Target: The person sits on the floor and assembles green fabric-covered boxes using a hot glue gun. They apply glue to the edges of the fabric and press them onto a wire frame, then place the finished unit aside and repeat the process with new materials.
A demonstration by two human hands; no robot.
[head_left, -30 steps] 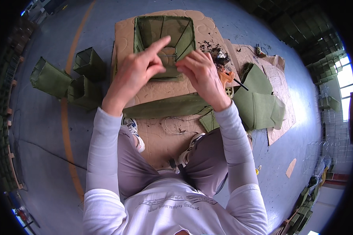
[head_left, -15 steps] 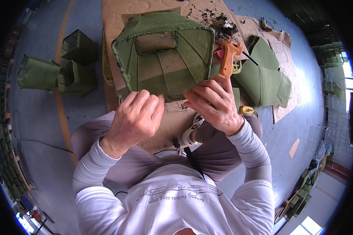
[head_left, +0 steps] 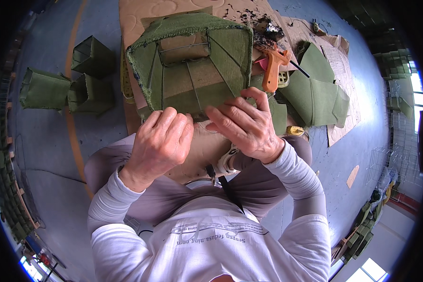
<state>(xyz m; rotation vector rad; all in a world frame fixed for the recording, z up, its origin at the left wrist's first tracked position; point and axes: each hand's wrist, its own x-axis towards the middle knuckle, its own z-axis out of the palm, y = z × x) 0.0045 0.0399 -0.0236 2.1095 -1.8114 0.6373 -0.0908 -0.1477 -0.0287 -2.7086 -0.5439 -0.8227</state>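
Note:
Tilted in front of me, its wide open side facing me, is a tapered green fabric box with a rough rolled rim. Thin metal wires run along its inside, and a rectangular opening shows at its far end. My left hand is closed on the near edge, left of the middle, with its fingertips hidden. My right hand has its fingers curled over the same edge further right, thumb and fingers together on the fabric. The hands are a short gap apart.
An orange glue gun lies to the right on brown cardboard, beside green fabric pieces and dark scraps. Several smaller green boxes stand on the floor to the left. A yellow object lies right of my right hand.
The box has shifted slightly left. My right hand has moved a little left along the near edge, closer to my left hand, which keeps its grip.

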